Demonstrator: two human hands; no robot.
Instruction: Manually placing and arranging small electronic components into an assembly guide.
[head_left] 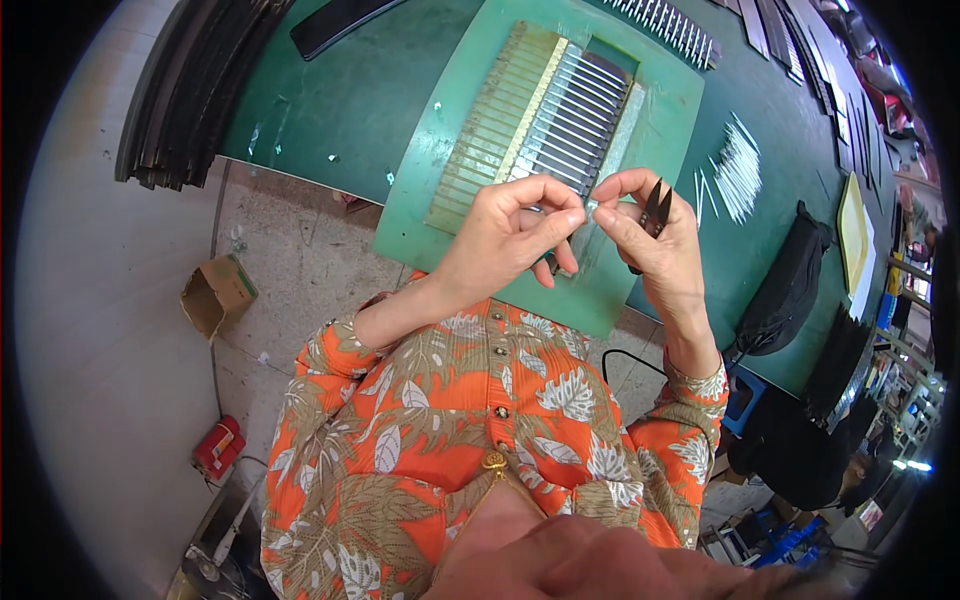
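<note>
My left hand (500, 230) has thumb and forefinger pinched together, almost touching the fingertips of my right hand (668, 260). Between them is a tiny whitish bit (590, 207), too small to name. Dark thread snips (657, 206) rest in my right hand, blades pointing up past the forefinger, while its thumb and forefinger pinch too. Beneath and beyond both hands lies a slotted metal jig (487, 135), with slim silvery rods (572, 112) side by side across its right part. The jig lies on a light green board (405, 225).
A dark green table (330, 95) carries loose white sticks (738, 172) at right and a pin-lined strip (662, 25) at the back. Stacked black strips (190, 85) hang over the left edge. A black pouch (787, 285) lies right; a cardboard box (220, 297) stands on the floor.
</note>
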